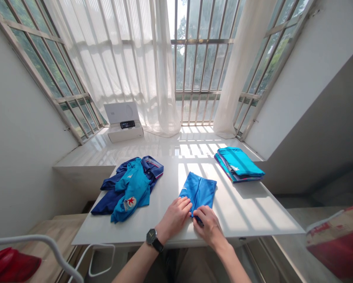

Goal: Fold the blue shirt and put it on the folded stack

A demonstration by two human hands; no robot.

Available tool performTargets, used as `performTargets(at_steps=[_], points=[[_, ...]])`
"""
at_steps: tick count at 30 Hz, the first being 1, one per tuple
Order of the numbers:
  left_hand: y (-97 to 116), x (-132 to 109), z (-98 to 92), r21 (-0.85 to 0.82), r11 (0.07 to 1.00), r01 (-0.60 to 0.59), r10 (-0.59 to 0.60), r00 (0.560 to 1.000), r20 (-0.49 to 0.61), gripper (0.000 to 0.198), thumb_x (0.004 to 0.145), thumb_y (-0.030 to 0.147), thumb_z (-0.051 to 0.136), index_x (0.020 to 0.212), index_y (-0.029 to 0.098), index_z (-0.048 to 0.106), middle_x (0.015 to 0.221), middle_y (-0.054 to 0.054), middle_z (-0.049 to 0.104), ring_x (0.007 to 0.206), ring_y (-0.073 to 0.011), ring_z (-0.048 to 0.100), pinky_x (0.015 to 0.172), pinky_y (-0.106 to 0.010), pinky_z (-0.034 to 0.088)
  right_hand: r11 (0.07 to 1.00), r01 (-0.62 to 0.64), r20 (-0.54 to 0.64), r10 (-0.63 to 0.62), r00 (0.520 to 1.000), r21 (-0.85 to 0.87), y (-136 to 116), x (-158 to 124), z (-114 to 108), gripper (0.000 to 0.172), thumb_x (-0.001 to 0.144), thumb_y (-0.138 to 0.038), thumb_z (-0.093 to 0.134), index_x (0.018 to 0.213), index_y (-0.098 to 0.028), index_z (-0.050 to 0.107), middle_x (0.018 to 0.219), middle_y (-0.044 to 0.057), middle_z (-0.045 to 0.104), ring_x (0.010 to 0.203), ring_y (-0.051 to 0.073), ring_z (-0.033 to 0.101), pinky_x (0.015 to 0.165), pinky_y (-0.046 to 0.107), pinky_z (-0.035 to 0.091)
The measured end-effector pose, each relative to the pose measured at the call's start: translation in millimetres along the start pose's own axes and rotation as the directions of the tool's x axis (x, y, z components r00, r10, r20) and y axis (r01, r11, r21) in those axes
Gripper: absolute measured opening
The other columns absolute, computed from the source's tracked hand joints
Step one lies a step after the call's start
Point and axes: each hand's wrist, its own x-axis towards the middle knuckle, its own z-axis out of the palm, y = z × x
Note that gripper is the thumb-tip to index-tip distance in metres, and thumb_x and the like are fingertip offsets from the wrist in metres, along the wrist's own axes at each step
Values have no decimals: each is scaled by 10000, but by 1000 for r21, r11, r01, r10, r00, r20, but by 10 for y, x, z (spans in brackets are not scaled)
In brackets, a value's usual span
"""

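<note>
A bright blue garment [198,192], folded into a narrow strip, lies in the middle of the white table [164,202]. My left hand [173,215] rests flat against its lower left side, with a black wristwatch [152,239] on that wrist. My right hand [208,226] pinches the garment's lower end, and the fingers hide that end. To the left lies a loose, crumpled heap of navy and bright blue shirts [129,188] with a red star badge. A neat folded stack of blue shirts [238,165] sits to the right.
Behind the table, a white box [125,132] holding a dark device stands on a glossy white ledge. Barred windows and sheer curtains rise beyond it. A white metal rail and red cloth [10,265] sit at lower left, and a red-and-tan carton [338,239] at lower right.
</note>
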Motion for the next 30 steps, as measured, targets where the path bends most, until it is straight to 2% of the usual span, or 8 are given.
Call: performTargets(at_steps=[8, 10, 13, 15, 18, 20, 25, 30], points=[[17, -27, -9, 22, 997, 69, -68, 997, -34, 299, 1036, 262, 468, 1242, 218, 681, 1330, -66, 692, 1343, -305, 540, 1140, -552, 438, 993, -64, 40, 61, 997, 99, -105, 31, -22, 130, 900, -156, 550, 920, -235, 651, 885, 51, 644, 838, 220, 610, 765, 346, 536], [33, -32, -49, 33, 992, 118, -116, 992, -44, 303, 1040, 226, 435, 1161, 221, 713, 1283, -56, 716, 1340, -309, 539, 1143, -576, 421, 964, -138, 78, 123, 989, 228, -251, 29, -24, 262, 882, -138, 550, 1112, -239, 628, 975, 68, 670, 906, 231, 645, 811, 366, 571], [41, -59, -78, 52, 975, 216, -210, 973, -96, 313, 1022, 188, 434, 1088, 210, 739, 1223, -84, 737, 1296, -328, 571, 1117, -610, 434, 864, -217, 145, 168, 975, 454, -435, 17, -39, 564, 862, -100, 522, 1404, -241, 455, 1153, 103, 690, 1023, 229, 694, 886, 368, 605], [32, -91, -63, 51, 965, 258, -250, 960, -123, 298, 1009, 192, 456, 1081, 211, 744, 1208, -98, 740, 1271, -333, 590, 1083, -603, 474, 822, -227, 153, 171, 973, 522, -432, 39, -86, 573, 881, -107, 497, 1433, -248, 431, 1181, 106, 705, 1014, 219, 720, 855, 346, 625], [13, -140, -8, 51, 966, 255, -247, 960, -130, 279, 991, 210, 490, 1134, 211, 729, 1237, -96, 728, 1283, -326, 590, 1036, -553, 543, 871, -242, 39, 249, 968, 428, -193, 165, -212, 350, 932, -164, 479, 1259, -234, 583, 1080, 93, 736, 931, 219, 736, 796, 342, 633], [4, -157, 23, 55, 970, 237, -228, 964, -134, 288, 973, 205, 512, 1181, 200, 710, 1268, -100, 714, 1305, -326, 579, 1033, -535, 561, 931, -247, -23, 263, 965, 270, 61, 284, -285, 257, 954, -203, 484, 1142, -236, 655, 1080, 89, 733, 957, 234, 721, 852, 387, 619], [-61, -140, 0, 7, 979, 204, -201, 971, -127, 297, 966, 143, 506, 1162, 207, 719, 1256, -81, 727, 1321, -306, 578, 1045, -523, 571, 992, -98, 39, 101, 994, -75, 594, 375, -282, 274, 908, -219, 579, 1133, -250, 731, 1141, 96, 728, 1017, 269, 688, 878, 433, 604], [-232, -109, -124, 32, 976, 217, -212, 969, -125, 231, 975, 177, 548, 1034, 238, 762, 1199, -65, 748, 1276, -321, 596, 1003, -553, 574, 983, -119, 4, 121, 993, -137, 739, 168, -253, 208, 989, -304, 555, 1065, -267, 745, 992, 65, 711, 877, 235, 701, 793, 373, 609]])
